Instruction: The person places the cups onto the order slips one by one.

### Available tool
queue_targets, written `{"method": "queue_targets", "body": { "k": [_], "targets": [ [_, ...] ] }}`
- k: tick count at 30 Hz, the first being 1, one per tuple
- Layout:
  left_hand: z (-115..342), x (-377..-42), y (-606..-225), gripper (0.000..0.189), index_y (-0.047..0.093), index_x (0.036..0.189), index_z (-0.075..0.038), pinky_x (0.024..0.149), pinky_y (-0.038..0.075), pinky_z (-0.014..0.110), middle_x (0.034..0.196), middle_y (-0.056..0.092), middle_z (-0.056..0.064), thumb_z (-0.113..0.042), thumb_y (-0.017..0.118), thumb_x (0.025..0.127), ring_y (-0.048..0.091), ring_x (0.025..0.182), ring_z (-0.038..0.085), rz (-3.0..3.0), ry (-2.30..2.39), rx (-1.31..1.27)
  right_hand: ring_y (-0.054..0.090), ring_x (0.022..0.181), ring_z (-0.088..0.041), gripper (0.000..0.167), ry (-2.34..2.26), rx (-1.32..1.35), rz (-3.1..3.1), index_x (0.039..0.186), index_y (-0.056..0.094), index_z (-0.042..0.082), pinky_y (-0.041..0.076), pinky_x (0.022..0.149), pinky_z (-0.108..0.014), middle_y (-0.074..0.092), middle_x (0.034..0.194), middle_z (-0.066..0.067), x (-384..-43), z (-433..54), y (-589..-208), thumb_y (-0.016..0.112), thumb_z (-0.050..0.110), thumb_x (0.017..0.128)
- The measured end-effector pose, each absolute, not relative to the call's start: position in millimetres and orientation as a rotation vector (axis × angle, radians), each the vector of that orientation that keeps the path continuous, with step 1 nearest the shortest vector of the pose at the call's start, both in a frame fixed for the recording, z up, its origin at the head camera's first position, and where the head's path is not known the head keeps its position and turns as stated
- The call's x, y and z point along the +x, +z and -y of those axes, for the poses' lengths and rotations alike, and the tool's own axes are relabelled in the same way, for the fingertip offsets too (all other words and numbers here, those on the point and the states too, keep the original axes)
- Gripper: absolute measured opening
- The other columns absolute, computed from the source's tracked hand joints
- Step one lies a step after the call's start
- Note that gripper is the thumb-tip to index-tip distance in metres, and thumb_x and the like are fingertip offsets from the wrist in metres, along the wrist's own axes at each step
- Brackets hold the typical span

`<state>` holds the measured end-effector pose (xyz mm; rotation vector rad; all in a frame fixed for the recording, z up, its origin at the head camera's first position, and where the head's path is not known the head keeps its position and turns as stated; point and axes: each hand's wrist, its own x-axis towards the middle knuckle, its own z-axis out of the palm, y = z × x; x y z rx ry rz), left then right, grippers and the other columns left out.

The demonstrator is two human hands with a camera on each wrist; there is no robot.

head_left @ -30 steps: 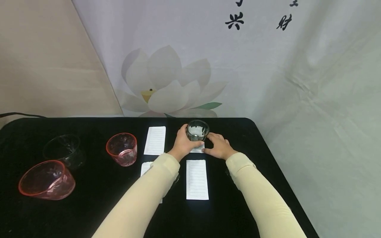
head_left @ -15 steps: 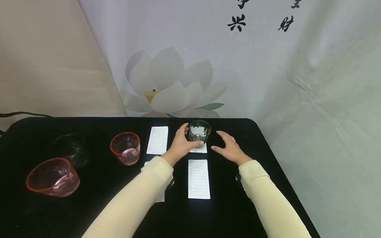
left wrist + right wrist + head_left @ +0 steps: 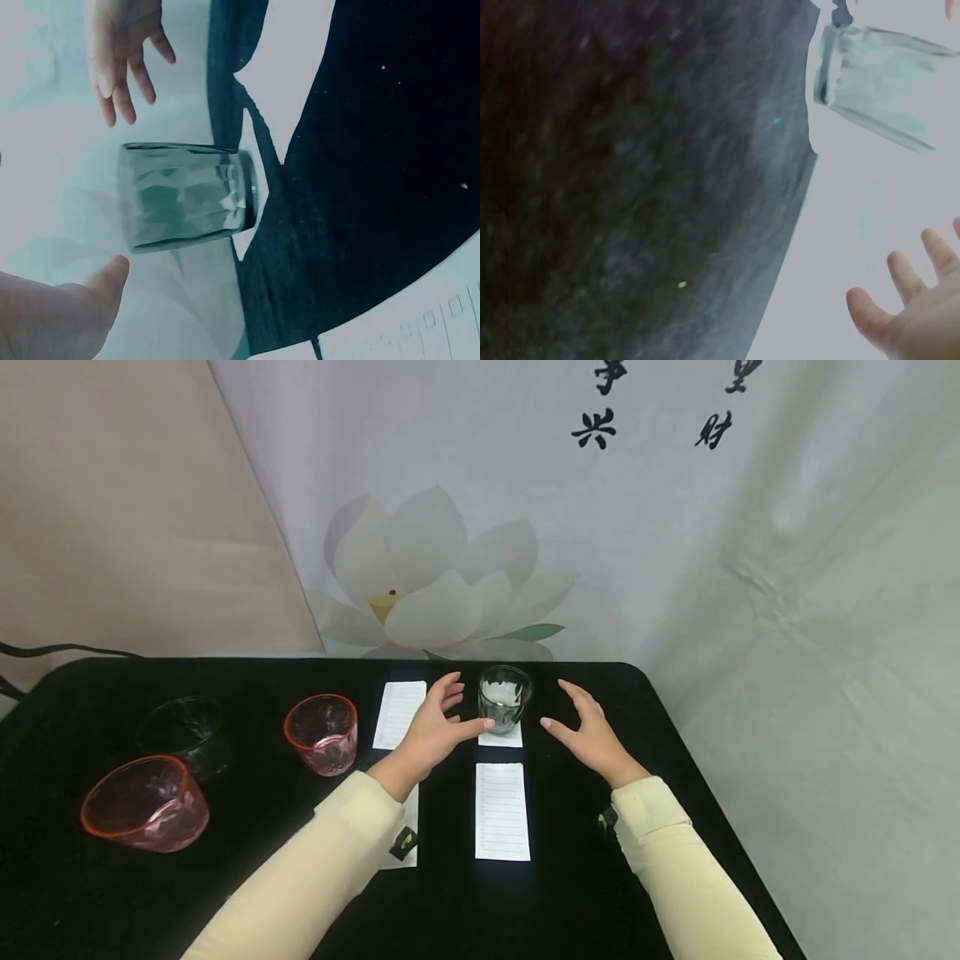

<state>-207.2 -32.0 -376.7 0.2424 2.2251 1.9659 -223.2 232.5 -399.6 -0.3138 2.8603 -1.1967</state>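
Note:
A smoky clear drinking glass [image 3: 505, 700] stands upright on a lined white paper slip [image 3: 501, 739] near the table's far edge. My left hand [image 3: 431, 735] is at its left side, thumb and fingers spread. The left wrist view shows a small gap between the left hand [image 3: 64, 315] and the glass [image 3: 187, 196]. On the other side, my right hand [image 3: 592, 739] is held apart from the glass, fingers loosely extended. The right wrist view has the right hand [image 3: 922, 315] well away from the glass [image 3: 877, 86]. Neither hand holds anything.
Two pink glasses with red rims, one nearer the middle [image 3: 322, 739] and one at front left [image 3: 146, 810], stand left on the black table [image 3: 262, 860]. A clear glass [image 3: 187, 743] is behind. More paper slips lie at back [image 3: 397, 717] and front [image 3: 502, 814].
Both hands have let go of the glass and drawn apart, the right hand first to the right, then the left hand to the left. The glass stays on its paper slip.

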Motion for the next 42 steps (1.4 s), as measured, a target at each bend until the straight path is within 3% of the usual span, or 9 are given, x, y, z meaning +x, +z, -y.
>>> {"method": "queue_targets", "body": {
  "k": [42],
  "targets": [
    [133,-157,-351,0.092,0.018,0.151,-0.005,0.111,0.031,0.048,0.152,0.030,0.017,-0.007,0.077,0.081,0.030,0.141,0.032,-2.552,2.009,0.313,0.018,0.144,-0.032,0.075,-1.368,-0.598,-2.888,0.153,0.025,0.016,0.023,0.113,-0.060,0.019,0.159,-0.009,-191,-190,-365,0.066,0.026,0.091]
  ]
}}
